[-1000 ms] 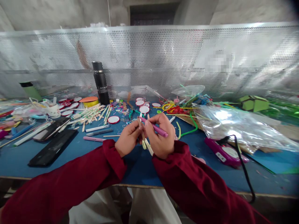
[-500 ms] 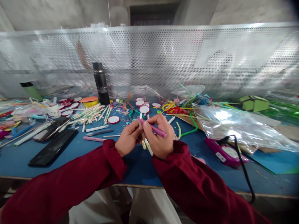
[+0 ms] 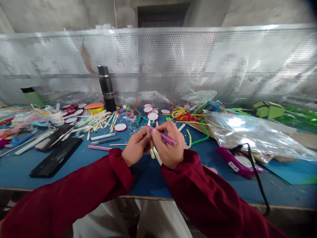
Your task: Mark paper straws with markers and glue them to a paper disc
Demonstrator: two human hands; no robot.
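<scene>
Head view: right hand [image 3: 168,148] grips a pink marker [image 3: 163,136]; left hand [image 3: 135,148] pinches a wooden stick [image 3: 149,138].

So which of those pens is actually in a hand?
The pink pen, gripped in the right hand. The white pen, the grey-blue pen and another pink one lie loose on the blue table.
</scene>
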